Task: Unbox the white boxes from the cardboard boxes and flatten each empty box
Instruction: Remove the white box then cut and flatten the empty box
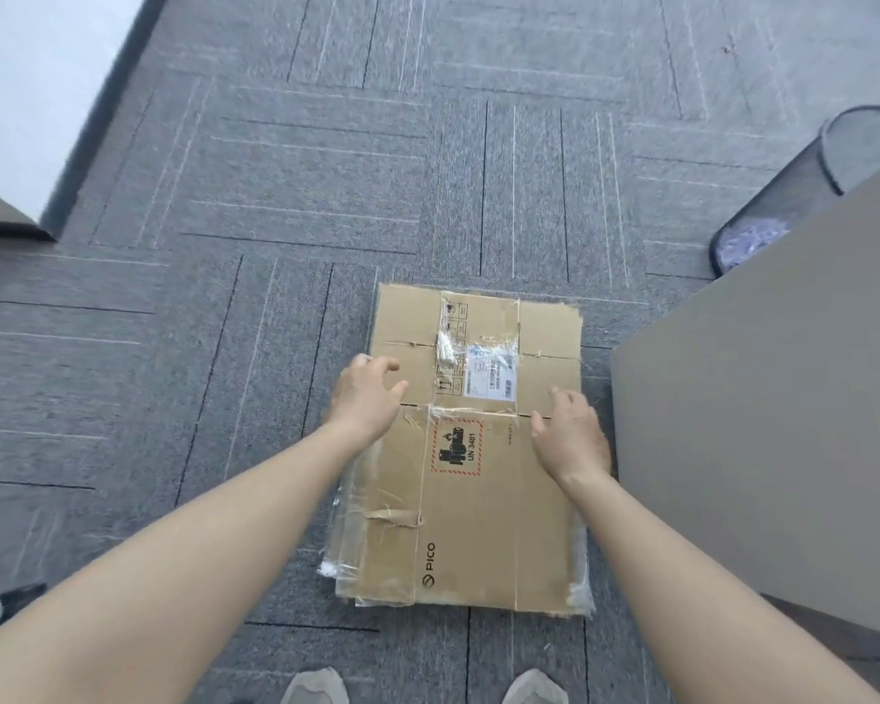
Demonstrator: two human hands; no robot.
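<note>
Grey carpet floor (285, 205) carries a stack of flattened cardboard boxes (483, 525), a black mesh bin (783, 195) far right of it, and shoes (316, 685) just below it.

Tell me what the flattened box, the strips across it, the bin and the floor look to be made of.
Flattened box: brown cardboard, matt, with creased fold lines and printed labels.
Strips: clear plastic tape, glossy and wrinkled.
Bin: black mesh, probably metal wire; light passes through its wall.
Floor: grey carpet tiles, a fuzzy weave with visible seams.
</note>
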